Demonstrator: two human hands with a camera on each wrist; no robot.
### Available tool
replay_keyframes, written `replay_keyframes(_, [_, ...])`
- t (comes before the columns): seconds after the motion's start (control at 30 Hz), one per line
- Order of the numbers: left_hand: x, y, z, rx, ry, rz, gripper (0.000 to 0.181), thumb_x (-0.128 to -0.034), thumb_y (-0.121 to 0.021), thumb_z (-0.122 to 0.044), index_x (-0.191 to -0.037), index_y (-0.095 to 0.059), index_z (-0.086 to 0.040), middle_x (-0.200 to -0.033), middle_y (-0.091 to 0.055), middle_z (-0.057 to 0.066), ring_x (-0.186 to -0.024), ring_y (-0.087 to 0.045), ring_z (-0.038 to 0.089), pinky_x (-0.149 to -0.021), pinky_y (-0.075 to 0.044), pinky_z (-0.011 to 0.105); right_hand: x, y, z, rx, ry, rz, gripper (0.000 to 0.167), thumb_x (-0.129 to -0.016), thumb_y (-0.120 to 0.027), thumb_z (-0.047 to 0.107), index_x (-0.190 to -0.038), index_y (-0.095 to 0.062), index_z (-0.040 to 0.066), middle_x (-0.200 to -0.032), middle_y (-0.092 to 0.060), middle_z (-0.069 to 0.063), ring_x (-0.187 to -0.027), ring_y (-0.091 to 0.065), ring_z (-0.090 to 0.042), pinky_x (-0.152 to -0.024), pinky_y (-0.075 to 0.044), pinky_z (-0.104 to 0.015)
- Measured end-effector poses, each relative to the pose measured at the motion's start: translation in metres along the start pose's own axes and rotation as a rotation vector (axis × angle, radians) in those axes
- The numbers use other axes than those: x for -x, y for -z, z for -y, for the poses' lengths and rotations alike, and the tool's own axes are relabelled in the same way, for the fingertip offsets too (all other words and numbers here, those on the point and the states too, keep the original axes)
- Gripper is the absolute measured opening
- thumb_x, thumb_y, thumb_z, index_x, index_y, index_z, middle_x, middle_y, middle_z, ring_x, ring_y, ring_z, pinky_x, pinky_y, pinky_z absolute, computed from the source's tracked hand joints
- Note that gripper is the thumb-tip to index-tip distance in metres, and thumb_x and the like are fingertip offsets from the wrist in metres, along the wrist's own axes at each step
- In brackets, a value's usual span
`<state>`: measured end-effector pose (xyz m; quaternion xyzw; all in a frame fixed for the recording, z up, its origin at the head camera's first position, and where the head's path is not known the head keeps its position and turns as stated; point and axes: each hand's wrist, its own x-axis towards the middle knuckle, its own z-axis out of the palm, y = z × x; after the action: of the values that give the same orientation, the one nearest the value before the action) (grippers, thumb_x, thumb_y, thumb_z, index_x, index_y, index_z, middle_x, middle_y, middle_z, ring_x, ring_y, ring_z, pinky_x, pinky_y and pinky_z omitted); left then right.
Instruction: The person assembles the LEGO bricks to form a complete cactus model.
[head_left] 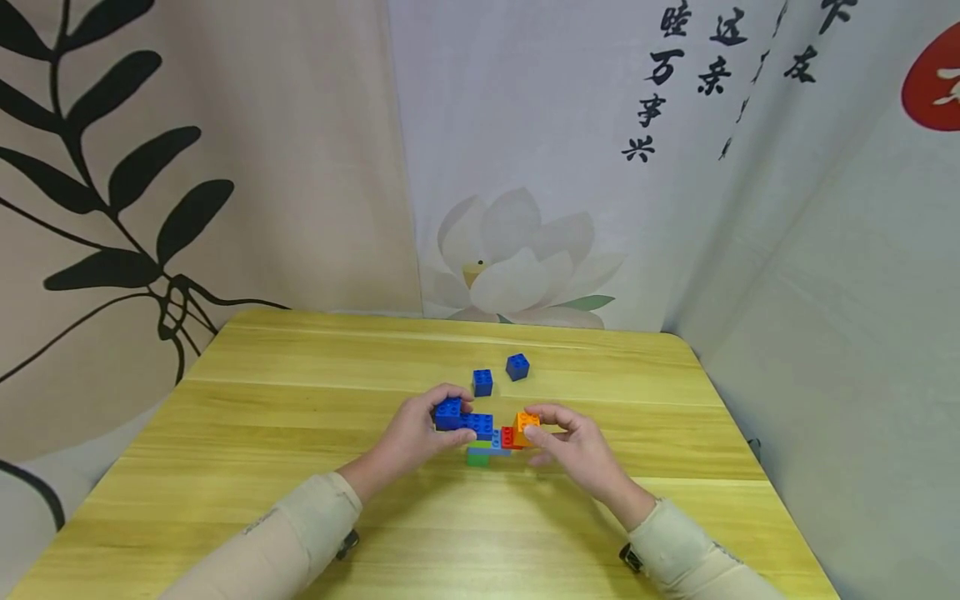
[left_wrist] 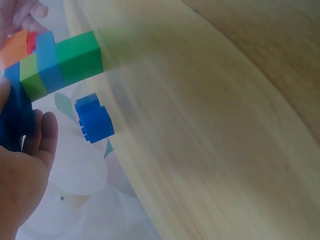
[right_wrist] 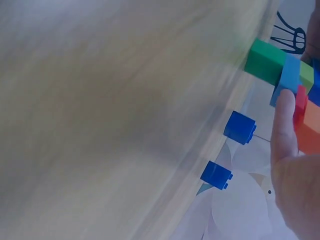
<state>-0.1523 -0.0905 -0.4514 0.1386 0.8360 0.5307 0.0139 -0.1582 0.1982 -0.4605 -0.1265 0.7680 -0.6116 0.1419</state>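
Observation:
My left hand [head_left: 408, 431] grips the dark blue building blocks [head_left: 448, 414] at the left end of a joined block structure, thumb along the near side. With my right hand [head_left: 581, 450] I pinch the orange building block [head_left: 527, 423] at the other end. Between the hands are a red block [head_left: 507, 438], a light blue block [left_wrist: 50, 62], a lime block [left_wrist: 33, 79] and, lowest, a green block [left_wrist: 80, 57]. In the right wrist view, one finger [right_wrist: 284, 125] extends beside the light blue block. My fingers cover parts of the end blocks.
Two separate blue blocks stand on the wooden table [head_left: 337, 350] beyond my hands, one [head_left: 482, 382] closer and the other [head_left: 517, 367] farther back to the right. Behind the table's far edge hangs a printed cloth [head_left: 525, 125], with more fabric on the right side.

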Motion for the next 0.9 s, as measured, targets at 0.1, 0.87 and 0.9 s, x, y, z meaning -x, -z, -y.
replay_keyframes(0.1, [0.000, 0.000, 0.001, 0.008, 0.001, 0.001, 0.045, -0.0886, -0.088, -0.014, -0.127, -0.067, -0.022, -0.128, -0.075, 0.010, -0.120, -0.072, 0.026, -0.104, -0.061, 0.046, 0.000, -0.002, 0.000, -0.032, -0.004, -0.004, 0.054, -0.102, -0.075, 0.033, -0.147, -0.061, 0.007, -0.140, -0.062, -0.021, -0.099, -0.078, -0.043, -0.087, -0.066, -0.053])
replay_keyframes(0.87, [0.001, -0.002, 0.001, 0.014, 0.005, -0.002, 0.044, -0.0902, -0.087, -0.016, -0.128, -0.067, -0.023, -0.126, -0.076, 0.006, -0.117, -0.073, 0.025, -0.100, -0.063, 0.040, -0.005, -0.010, -0.003, -0.150, -0.049, -0.065, 0.052, -0.101, -0.077, 0.020, -0.145, -0.061, -0.002, -0.132, -0.066, -0.017, -0.098, -0.073, -0.018, -0.093, -0.065, -0.041])
replay_keyframes(0.9, [0.001, -0.002, 0.001, 0.013, 0.003, -0.003, 0.044, -0.0902, -0.087, -0.016, -0.128, -0.067, -0.023, -0.126, -0.076, 0.006, -0.117, -0.073, 0.024, -0.100, -0.063, 0.040, -0.005, -0.011, -0.003, -0.158, -0.051, -0.067, 0.052, -0.100, -0.077, 0.019, -0.145, -0.061, -0.002, -0.131, -0.066, -0.017, -0.098, -0.073, -0.018, -0.093, -0.065, -0.040])
